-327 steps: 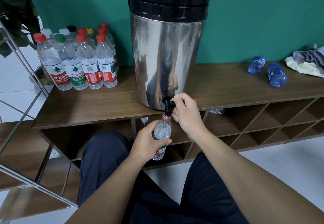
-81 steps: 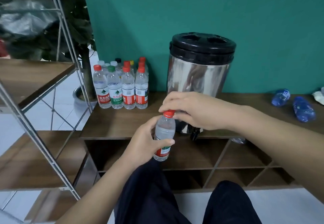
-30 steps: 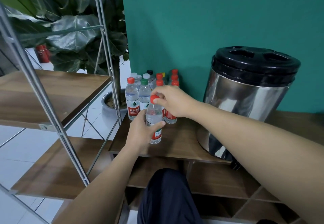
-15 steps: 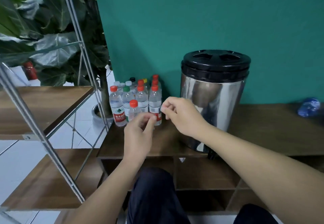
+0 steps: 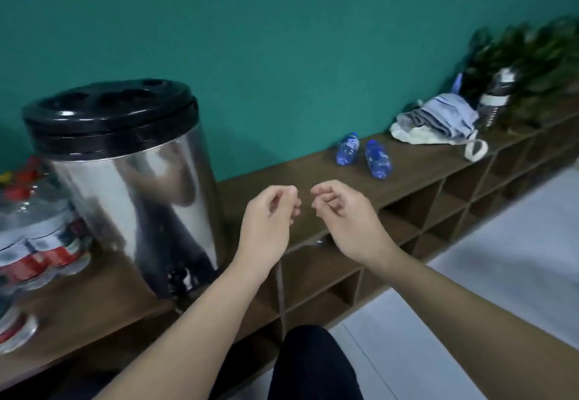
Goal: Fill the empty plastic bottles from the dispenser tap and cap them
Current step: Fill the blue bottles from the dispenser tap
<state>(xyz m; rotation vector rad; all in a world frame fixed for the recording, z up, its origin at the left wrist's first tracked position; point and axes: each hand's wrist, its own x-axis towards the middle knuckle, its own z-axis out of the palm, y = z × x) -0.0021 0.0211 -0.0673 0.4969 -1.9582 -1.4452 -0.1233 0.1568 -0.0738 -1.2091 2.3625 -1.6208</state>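
Note:
A steel dispenser [image 5: 131, 192] with a black lid stands on the wooden shelf top [image 5: 291, 177]; its black tap [image 5: 179, 277] hangs at the front edge. Capped, filled bottles [image 5: 34, 243] cluster at the far left, blurred. Two blue empty bottles [image 5: 363, 155] lie on their sides further right on the shelf top. My left hand [image 5: 269, 224] and my right hand [image 5: 341, 218] hover side by side in front of the shelf, between the dispenser and the blue bottles. Both have loosely curled fingers and hold nothing.
A heap of cloth with a white strap [image 5: 438, 123] lies on the shelf top at the right, beside a dark flask [image 5: 498, 98] and a green plant [image 5: 532, 54]. Open cubbyholes [image 5: 410, 211] run under the top. My dark-trousered knee [image 5: 310, 365] is below.
My left hand has let go of the capped bottle beside the group at the left. Both hands have drawn back empty and the view has swung right toward the blue bottles.

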